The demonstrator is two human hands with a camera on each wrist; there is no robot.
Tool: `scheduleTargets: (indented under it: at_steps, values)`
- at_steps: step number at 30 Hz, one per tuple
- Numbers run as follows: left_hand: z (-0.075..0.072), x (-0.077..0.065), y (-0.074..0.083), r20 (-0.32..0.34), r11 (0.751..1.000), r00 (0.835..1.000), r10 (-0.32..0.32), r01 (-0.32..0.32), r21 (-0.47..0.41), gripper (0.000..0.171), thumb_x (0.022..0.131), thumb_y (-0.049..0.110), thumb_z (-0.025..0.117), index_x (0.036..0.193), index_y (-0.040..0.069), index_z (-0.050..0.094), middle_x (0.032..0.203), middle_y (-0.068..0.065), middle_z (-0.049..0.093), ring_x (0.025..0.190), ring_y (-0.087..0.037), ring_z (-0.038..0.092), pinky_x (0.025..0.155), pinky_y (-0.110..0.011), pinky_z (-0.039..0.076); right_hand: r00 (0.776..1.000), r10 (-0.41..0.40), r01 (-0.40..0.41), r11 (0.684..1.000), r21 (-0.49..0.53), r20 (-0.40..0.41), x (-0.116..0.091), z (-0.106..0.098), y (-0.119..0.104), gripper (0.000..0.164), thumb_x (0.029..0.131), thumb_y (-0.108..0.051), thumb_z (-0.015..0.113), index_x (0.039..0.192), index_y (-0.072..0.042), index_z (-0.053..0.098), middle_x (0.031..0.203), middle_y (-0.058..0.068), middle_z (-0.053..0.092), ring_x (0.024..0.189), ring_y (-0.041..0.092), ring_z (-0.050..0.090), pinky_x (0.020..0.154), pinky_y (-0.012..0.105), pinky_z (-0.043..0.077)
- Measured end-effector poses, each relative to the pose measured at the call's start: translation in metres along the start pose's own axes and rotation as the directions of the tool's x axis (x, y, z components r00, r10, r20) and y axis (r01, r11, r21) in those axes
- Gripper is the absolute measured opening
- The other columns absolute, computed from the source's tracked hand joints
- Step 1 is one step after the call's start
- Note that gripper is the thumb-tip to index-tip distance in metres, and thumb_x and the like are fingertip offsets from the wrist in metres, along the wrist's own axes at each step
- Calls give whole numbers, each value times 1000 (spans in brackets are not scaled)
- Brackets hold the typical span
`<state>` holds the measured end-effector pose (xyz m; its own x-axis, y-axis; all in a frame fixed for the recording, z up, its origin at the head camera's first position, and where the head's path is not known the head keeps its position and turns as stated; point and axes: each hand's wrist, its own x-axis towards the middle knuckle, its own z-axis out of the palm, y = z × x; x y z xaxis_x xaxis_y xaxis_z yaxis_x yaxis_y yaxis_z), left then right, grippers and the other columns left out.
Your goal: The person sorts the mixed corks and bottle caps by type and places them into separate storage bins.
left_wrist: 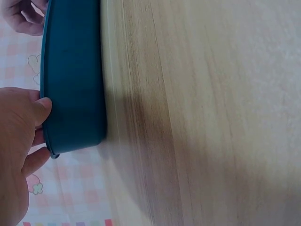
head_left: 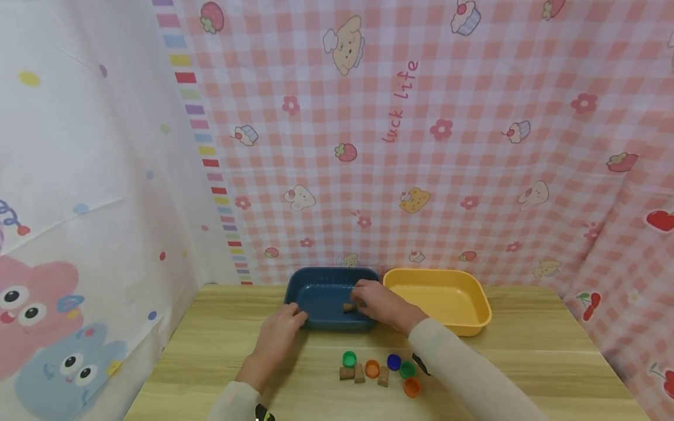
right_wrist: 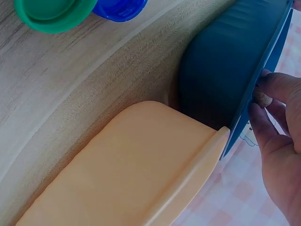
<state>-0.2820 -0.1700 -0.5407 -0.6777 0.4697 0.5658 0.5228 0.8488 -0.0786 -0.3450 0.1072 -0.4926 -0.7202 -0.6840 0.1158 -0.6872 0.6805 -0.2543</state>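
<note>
My left hand [head_left: 280,327] grips the front-left rim of a dark blue tray [head_left: 337,325], thumb on the outer wall in the left wrist view. Over the tray's right part is my right hand [head_left: 384,304]. In the right wrist view its thumb and fingers pinch a cork [right_wrist: 262,97] just past the tray's rim. The head view shows a cork [head_left: 348,307] beside the right fingertips; I cannot tell whether it is the same one.
A yellow tray [head_left: 483,324] stands right of the blue one. In front lie several corks [head_left: 346,373] among green, orange and blue bottle caps [head_left: 372,369]. A checkered cloth [head_left: 368,175] hangs behind the wooden table [head_left: 221,351].
</note>
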Motion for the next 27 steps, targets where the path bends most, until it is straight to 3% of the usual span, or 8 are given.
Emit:
scheduleTargets:
  at_steps: [15, 27]
  values:
    - [-2, 1, 1, 2, 1000, 1000, 3, -3, -12, 13, 85, 1, 80, 91, 12, 76, 79, -2, 52, 71, -18, 54, 54, -30, 48, 1000, 5, -5, 1000, -7, -9, 4, 9, 11, 18, 93, -3, 74, 111, -7, 75, 109, 7, 69, 100, 20, 66, 84, 32, 57]
    - [2, 0, -2, -6, 1000, 1000, 11, -11, -4, 15, 85, -1, 79, 90, 13, 75, 79, -2, 52, 70, -18, 54, 54, -30, 47, 1000, -20, 21, 999, -28, 15, 9, 8, 5, 17, 93, -5, 75, 110, -8, 75, 105, 5, 66, 95, 19, 63, 81, 31, 55]
